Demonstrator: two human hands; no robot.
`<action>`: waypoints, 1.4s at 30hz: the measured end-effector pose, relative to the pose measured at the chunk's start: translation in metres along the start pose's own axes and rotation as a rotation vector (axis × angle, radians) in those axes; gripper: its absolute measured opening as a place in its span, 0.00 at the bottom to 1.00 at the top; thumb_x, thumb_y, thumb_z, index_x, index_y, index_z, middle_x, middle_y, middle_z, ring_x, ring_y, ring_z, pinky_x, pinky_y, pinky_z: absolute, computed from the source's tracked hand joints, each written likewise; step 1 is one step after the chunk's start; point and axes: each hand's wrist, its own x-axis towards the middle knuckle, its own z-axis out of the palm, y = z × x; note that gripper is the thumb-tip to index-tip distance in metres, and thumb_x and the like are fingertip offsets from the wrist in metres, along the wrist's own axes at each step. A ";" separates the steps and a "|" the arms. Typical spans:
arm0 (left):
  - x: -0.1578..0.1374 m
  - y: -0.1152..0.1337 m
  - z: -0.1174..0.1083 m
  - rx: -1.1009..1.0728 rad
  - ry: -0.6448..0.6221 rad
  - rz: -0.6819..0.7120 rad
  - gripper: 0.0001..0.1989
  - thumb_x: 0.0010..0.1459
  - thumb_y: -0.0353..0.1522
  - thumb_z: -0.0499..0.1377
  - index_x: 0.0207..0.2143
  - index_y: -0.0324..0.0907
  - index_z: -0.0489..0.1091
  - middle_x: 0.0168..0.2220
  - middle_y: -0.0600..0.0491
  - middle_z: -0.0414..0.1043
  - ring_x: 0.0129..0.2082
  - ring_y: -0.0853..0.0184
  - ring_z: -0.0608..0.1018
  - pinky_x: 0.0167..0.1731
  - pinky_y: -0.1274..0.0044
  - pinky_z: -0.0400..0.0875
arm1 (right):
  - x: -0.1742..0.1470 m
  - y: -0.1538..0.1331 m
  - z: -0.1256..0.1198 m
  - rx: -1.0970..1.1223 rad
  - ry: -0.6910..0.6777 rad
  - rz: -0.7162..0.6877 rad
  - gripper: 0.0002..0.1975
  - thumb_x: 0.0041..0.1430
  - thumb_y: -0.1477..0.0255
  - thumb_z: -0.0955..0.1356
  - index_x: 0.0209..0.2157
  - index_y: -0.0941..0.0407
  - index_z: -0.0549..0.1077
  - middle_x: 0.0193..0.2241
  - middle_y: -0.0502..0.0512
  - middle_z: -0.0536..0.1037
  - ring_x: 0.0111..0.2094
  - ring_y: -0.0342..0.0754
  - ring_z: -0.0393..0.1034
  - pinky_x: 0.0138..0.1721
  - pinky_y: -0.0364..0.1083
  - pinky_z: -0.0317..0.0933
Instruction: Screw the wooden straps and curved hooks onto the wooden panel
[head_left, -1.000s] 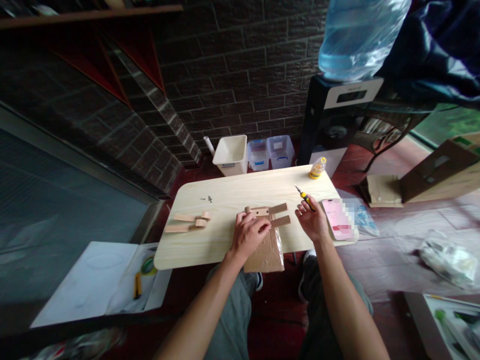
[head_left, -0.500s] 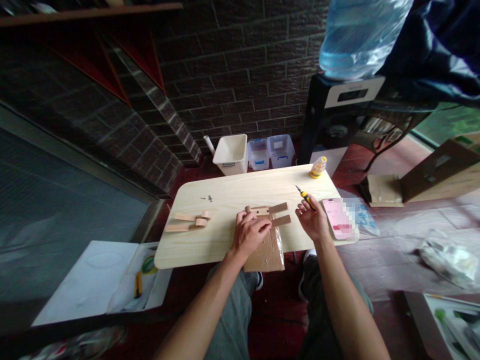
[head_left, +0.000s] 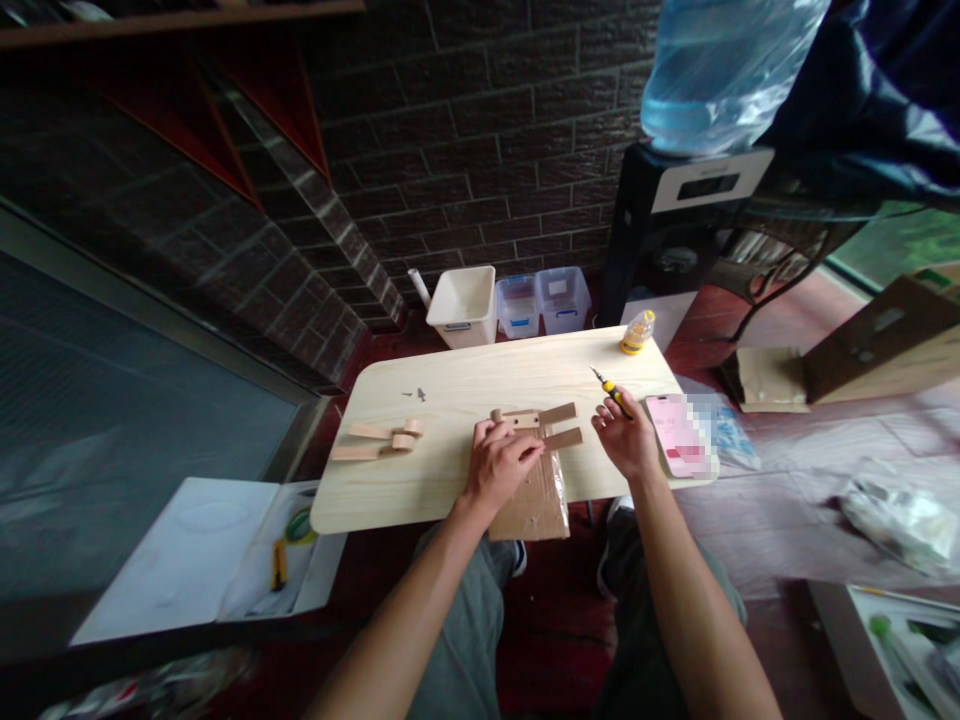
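Observation:
In my right hand is a screwdriver with a yellow and black handle, its tip pointing up and left above the table. My left hand closes over a light wooden assembly with two flat arms and dark holes. Its thumb and forefinger press together by the lower arm; the palm hides part of the wood. Beneath it, a cardboard piece overhangs the table's front edge. Farther left lies a similar wooden assembly with round ends. A few small dark screws lie behind that one.
A pink-screened phone lies on the right end of the pale table. A clear and yellow container stands at its back right corner. Beyond are a cream bin, plastic boxes and a water dispenser.
Both hands, the screwdriver and the wooden assembly stay practically where they were. The whole view has shifted very slightly.

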 end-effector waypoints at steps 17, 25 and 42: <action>0.002 0.004 -0.003 0.000 -0.041 -0.031 0.07 0.65 0.32 0.69 0.31 0.50 0.82 0.30 0.55 0.83 0.37 0.61 0.80 0.50 0.62 0.62 | -0.002 0.000 -0.001 0.022 0.002 0.014 0.13 0.57 0.66 0.79 0.41 0.47 0.77 0.29 0.42 0.81 0.30 0.41 0.76 0.32 0.42 0.72; 0.002 0.004 -0.001 -0.006 -0.046 -0.042 0.07 0.65 0.32 0.69 0.31 0.50 0.82 0.30 0.55 0.83 0.38 0.60 0.80 0.51 0.62 0.62 | -0.004 0.000 -0.001 0.037 0.010 0.020 0.12 0.57 0.67 0.79 0.41 0.48 0.78 0.29 0.43 0.81 0.31 0.41 0.76 0.33 0.41 0.73; 0.001 0.004 0.000 0.003 -0.052 -0.035 0.06 0.64 0.32 0.69 0.32 0.50 0.83 0.30 0.54 0.83 0.40 0.59 0.80 0.53 0.61 0.62 | -0.006 -0.001 -0.004 0.007 0.022 0.017 0.12 0.58 0.66 0.79 0.40 0.46 0.76 0.29 0.41 0.81 0.30 0.40 0.76 0.33 0.41 0.72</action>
